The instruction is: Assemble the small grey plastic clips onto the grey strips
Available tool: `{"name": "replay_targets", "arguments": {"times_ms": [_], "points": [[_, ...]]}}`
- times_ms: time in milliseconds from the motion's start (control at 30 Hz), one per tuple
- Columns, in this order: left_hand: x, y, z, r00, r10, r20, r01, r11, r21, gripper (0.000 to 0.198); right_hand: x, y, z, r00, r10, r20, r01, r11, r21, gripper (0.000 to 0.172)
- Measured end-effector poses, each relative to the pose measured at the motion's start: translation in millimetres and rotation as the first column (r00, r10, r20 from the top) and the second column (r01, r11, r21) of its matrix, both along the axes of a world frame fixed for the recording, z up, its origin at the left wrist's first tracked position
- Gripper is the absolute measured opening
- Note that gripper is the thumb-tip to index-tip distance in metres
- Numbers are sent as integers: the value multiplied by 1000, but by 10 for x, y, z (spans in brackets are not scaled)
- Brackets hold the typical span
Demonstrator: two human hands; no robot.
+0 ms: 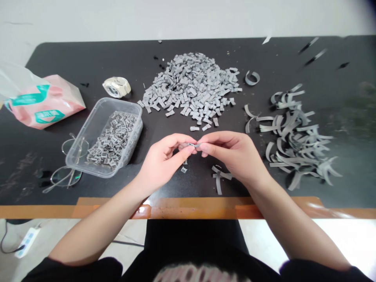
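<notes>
My left hand (161, 160) and my right hand (237, 152) meet over the middle of the table, fingertips close together. Between them is a short grey strap piece (194, 145) with what looks like a small buckle at its left end, partly covered by the fingers. Each hand pinches it between thumb and forefinger. Below the left fingers lies a small grey metal buckle (183, 170), and some loose grey strap strips (218, 182) rest under the right hand. Beyond the hands spreads a large heap of small grey folded pieces (194, 86).
A clear plastic box (79, 147) of metal buckles (113, 137) stands left, overlapping eyeglasses (66, 176). Behind it are a white watch (116, 87) and a pink tissue pack (63, 98). Many grey strips (293, 141) lie right. The table's brown front edge (190, 207) is near me.
</notes>
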State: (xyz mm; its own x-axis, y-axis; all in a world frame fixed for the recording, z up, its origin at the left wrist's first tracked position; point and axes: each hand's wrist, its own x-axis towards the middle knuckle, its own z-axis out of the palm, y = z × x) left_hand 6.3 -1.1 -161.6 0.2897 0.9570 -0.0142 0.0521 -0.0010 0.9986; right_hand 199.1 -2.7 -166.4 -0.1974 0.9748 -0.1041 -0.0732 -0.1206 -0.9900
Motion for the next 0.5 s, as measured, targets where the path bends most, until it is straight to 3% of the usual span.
{"name": "replay_targets", "arguments": {"times_ms": [200, 333, 500], "points": [[-11, -16, -31, 999, -34, -18, 34, 998, 43, 13, -12, -8, -3, 1000, 3, -24, -4, 1000, -19, 4], [-21, -37, -38, 973, -2, -231, 50, 978, 204, 19, -23, -6, -12, 998, 14, -59, -17, 998, -59, 6], [-28, -40, -14, 856, 108, -505, 168, 866, 471, 12, -24, 10, -14, 996, 29, -83, -36, 995, -90, 7]]}}
